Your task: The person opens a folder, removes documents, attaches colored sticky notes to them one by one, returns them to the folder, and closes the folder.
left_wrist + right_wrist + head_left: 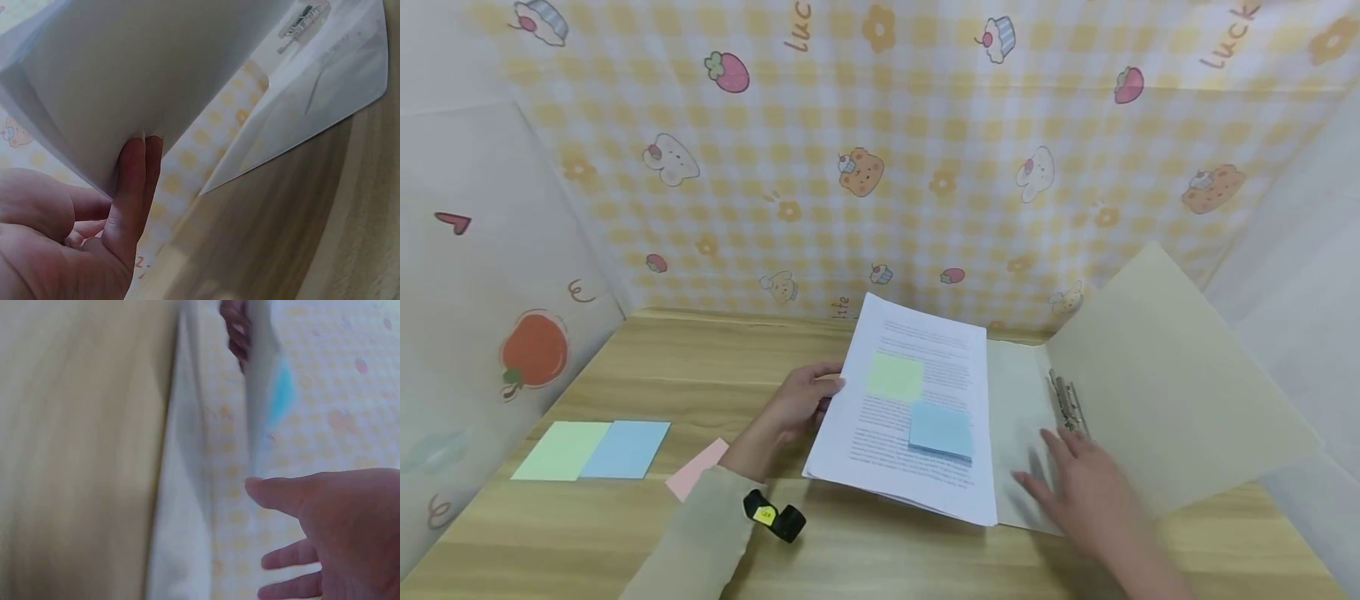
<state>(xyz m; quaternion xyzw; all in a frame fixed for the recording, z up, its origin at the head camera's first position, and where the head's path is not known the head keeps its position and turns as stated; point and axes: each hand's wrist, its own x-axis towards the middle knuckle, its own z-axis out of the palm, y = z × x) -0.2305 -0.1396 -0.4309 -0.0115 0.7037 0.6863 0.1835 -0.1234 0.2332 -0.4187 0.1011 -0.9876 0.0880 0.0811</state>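
Observation:
My left hand (801,400) grips the left edge of a stack of printed sheets (917,475); in the left wrist view its fingers (131,181) lie against the underside. The stack is tilted, lifted off the table. On its top page are a green sticky note (895,377) and a pad of blue sticky notes (940,429). An opened cream folder (1172,392) lies to the right, its cover raised and its metal clip (1066,404) along the spine. Over the folder's inner side hovers my right hand (1090,492), fingers spread and holding nothing, also seen in the right wrist view.
On the wooden table (700,358) at left lie a green paper square (561,450) and a blue one (627,448) side by side. A pink paper piece (696,468) is partly behind the left forearm. A patterned cloth (880,125) hangs along the back.

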